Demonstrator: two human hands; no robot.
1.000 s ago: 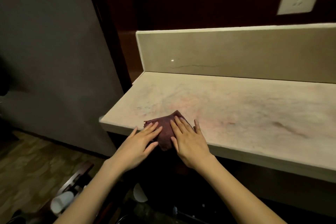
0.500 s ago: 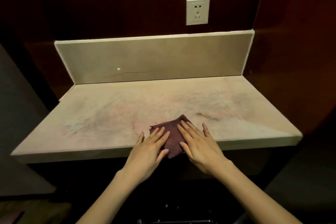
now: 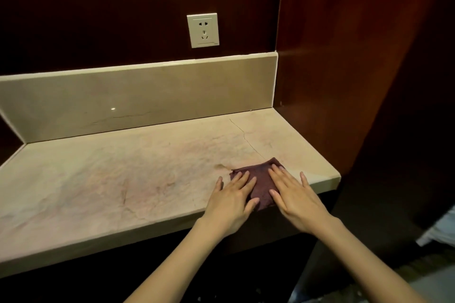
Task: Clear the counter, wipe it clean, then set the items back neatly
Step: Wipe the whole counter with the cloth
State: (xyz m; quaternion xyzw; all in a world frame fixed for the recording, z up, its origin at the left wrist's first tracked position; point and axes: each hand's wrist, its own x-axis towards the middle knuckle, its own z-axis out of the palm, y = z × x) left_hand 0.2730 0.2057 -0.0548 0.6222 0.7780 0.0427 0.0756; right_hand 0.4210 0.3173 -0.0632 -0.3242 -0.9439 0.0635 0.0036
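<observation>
A folded dark maroon cloth (image 3: 261,179) lies near the front right corner of the beige marble counter (image 3: 118,179). My left hand (image 3: 231,202) presses flat on the cloth's left part with its fingers spread. My right hand (image 3: 295,198) lies flat on the cloth's right part, also with straight fingers. Both palms hang over the counter's front edge. Only the middle strip and far corner of the cloth show between and beyond the hands. A small brownish mark (image 3: 220,166) sits on the stone just left of the cloth.
A marble backsplash (image 3: 147,101) runs along the back, with a white wall socket (image 3: 203,30) above it. A dark wooden side panel (image 3: 344,81) closes the counter's right end. A thin crack (image 3: 243,135) crosses the stone. Something white (image 3: 440,231) shows low at the right.
Both hands have slid the cloth to the right along the counter's front edge, from near the left end to the right corner. The view has turned right with them.
</observation>
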